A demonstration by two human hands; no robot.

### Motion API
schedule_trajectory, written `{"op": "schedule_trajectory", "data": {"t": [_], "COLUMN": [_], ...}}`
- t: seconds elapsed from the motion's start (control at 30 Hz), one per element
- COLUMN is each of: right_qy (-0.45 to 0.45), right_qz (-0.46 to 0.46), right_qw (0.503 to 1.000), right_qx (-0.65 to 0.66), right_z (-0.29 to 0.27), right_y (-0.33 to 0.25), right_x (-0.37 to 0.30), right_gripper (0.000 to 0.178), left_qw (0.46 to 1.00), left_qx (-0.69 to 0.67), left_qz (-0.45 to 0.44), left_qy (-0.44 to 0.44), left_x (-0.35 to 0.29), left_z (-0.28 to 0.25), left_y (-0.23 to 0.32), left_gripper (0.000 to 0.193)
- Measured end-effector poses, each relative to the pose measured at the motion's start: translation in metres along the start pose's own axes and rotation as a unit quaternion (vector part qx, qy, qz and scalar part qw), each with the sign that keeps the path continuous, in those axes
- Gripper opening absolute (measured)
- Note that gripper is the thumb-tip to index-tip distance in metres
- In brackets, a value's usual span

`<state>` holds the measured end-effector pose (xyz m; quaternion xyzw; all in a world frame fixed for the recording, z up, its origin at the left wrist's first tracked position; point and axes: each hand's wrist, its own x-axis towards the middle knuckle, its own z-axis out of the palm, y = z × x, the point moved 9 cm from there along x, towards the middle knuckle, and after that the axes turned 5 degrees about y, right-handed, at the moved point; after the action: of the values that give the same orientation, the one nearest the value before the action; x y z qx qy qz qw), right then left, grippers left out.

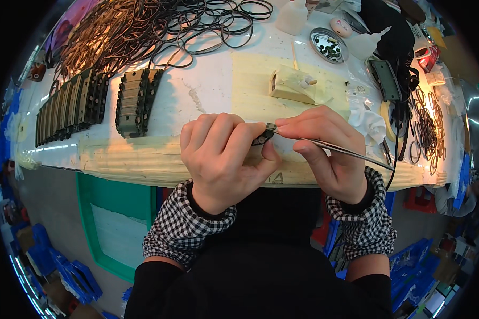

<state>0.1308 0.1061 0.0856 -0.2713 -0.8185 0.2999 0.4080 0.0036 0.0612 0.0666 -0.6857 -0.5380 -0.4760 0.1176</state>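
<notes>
Above the table's near edge, my left hand (221,154) pinches a small dark part (263,138) between thumb and fingers. My fingers cover much of it, so its full shape is hidden. My right hand (332,151) meets it from the right, thumb and forefinger at its upper end. Thin metal tweezers (351,153) lie in my right hand, their back end slanting down to the right. Whether the right fingertips also grip something tiny at the part, I cannot make out. To the left stand a short row (134,103) and a longer row (72,109) of dark green blocks with round studs.
A heap of thin dark belt loops (143,32) covers the back left. Behind my hands is a cream box with a nozzle (292,85). Farther right are a round dish (328,45) of small green pieces, a squeeze bottle (364,45) and crumpled tissue (368,125). A green tray (85,212) sits below left.
</notes>
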Motion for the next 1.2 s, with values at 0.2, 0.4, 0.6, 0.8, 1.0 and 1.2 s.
{"op": "schedule_trajectory", "data": {"t": [0.2,0.4,0.6,0.8,1.0,1.2], "right_qy": [-0.014,-0.063,-0.077,-0.002,0.001,-0.029], "right_qz": [-0.021,-0.026,-0.096,-0.037,-0.013,0.004], "right_qw": [1.0,0.997,0.985,0.999,1.0,0.999], "right_qx": [-0.014,-0.031,-0.12,-0.03,0.014,-0.013], "right_z": [0.004,0.008,0.015,-0.001,-0.002,0.002], "right_y": [-0.004,-0.013,-0.025,-0.008,0.0,-0.003], "right_x": [0.005,0.012,0.009,0.005,0.002,0.001], "right_gripper": [0.013,0.011,0.012,0.009,0.012,0.014], "left_qw": [1.0,1.0,1.0,1.0,1.0,1.0], "left_qx": [-0.001,0.012,0.007,-0.008,-0.008,-0.002], "left_qz": [0.002,0.013,0.017,0.005,-0.003,0.002], "left_qy": [0.005,0.003,-0.011,-0.012,-0.011,-0.004], "left_x": [-0.002,-0.001,0.001,0.003,0.001,-0.001], "left_z": [0.0,0.0,0.0,-0.001,-0.001,0.0], "left_y": [-0.001,0.004,0.004,0.005,0.002,0.001], "left_gripper": [0.025,0.024,0.028,0.024,0.023,0.024]}}
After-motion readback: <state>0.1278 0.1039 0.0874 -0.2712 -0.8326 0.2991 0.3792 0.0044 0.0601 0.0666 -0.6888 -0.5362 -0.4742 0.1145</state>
